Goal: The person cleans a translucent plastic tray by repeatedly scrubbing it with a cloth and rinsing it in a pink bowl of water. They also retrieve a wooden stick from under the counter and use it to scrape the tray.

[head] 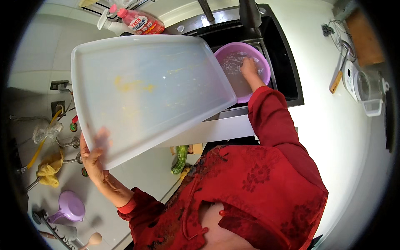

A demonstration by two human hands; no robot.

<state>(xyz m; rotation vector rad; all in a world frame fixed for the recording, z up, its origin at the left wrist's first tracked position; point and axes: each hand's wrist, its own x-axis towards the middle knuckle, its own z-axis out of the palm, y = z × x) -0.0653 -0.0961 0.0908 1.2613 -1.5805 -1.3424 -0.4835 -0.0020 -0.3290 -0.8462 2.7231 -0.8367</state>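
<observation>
My left hand (95,157) grips the near left corner of a large, translucent white plastic tray (175,103), its fingers showing faintly through the base. Yellow smears mark the tray's surface. The tray is held tilted, and its right corner overlaps the rim of a purple basin (265,59). Cloudy, bubbly water (239,82) fills much of that basin, which stands in a black sink (282,68). My right hand (249,67) dips into the water with its fingertips hidden, so whether it holds anything cannot be seen.
A dark faucet (250,14) rises behind the basin. Pink detergent bottle (142,23) and white pump bottle (109,25) stand back left. On the right counter lie a wooden-handled ladle (340,68) and a white appliance with a clear jug (368,86). A green squash (180,159) lies below the tray.
</observation>
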